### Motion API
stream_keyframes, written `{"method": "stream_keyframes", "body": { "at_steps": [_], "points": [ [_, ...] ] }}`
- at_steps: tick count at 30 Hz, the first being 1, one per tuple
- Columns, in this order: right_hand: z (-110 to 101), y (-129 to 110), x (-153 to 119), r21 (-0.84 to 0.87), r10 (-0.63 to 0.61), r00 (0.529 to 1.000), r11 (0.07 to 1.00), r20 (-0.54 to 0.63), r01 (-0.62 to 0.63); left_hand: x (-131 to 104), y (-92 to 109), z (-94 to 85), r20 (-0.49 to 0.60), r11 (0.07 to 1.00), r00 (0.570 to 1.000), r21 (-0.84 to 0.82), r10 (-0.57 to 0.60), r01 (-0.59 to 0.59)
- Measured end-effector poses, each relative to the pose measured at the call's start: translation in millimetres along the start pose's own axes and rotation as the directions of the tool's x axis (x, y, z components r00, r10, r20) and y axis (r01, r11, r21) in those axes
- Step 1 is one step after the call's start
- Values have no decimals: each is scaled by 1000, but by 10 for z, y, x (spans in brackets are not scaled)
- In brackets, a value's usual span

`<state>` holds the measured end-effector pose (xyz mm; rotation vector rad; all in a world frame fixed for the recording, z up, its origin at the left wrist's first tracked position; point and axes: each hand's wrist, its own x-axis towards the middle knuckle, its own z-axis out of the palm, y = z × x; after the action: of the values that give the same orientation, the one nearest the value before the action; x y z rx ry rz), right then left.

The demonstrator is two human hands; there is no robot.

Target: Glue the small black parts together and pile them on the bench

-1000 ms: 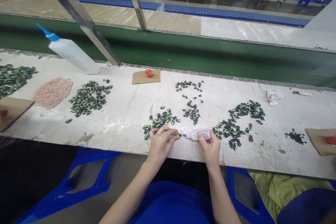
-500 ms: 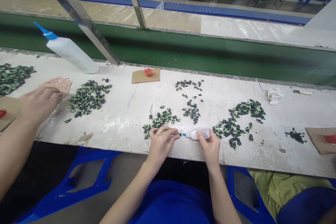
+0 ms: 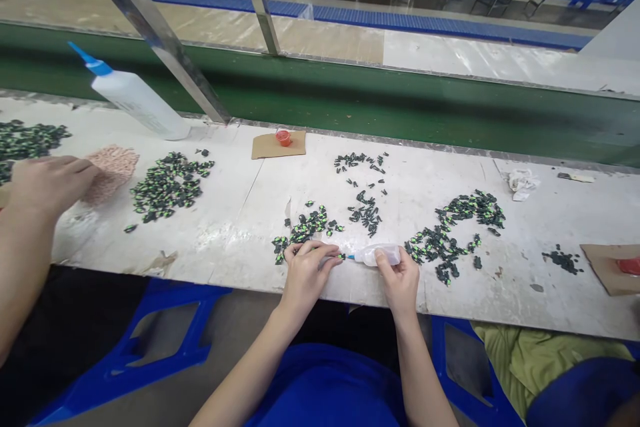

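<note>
Between the fingertips of my left hand is a small black-and-green piece, held just above the white table. My right hand is closed round a small translucent bottle, whose blue tip points left and meets the small piece or nearly so. A pile of black-and-green pieces lies just beyond my left hand. Slim dark pieces are scattered farther back. More black-and-green pieces spread to the right of my right hand.
At the left, another person's hand is beside a pink pile. A large white bottle leans near a metal post. A red cup sits on cardboard. Crumpled tissue lies at the right.
The other person's hand has moved left, away from the pink pile. My two hands, the small piece and the bottle have hardly moved.
</note>
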<state>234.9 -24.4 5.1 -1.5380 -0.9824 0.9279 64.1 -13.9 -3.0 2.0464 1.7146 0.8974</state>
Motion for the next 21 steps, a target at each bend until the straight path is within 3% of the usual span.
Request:
{"method": "stream_keyframes", "body": {
  "at_steps": [13,17,21],
  "points": [
    [5,-23,-9,-30,-28,1000,999,-5,28,4,27,4,4,1000,1000,16,-7,7],
    [-35,50,-2,102,-2,996,995,-91,12,-3,8,8,12,1000,1000,14,-18,18],
    [-103,105,27,256,-27,984,964,-177,73,42,-29,-62,75,999,996,-4,37,-37]
  ]
}}
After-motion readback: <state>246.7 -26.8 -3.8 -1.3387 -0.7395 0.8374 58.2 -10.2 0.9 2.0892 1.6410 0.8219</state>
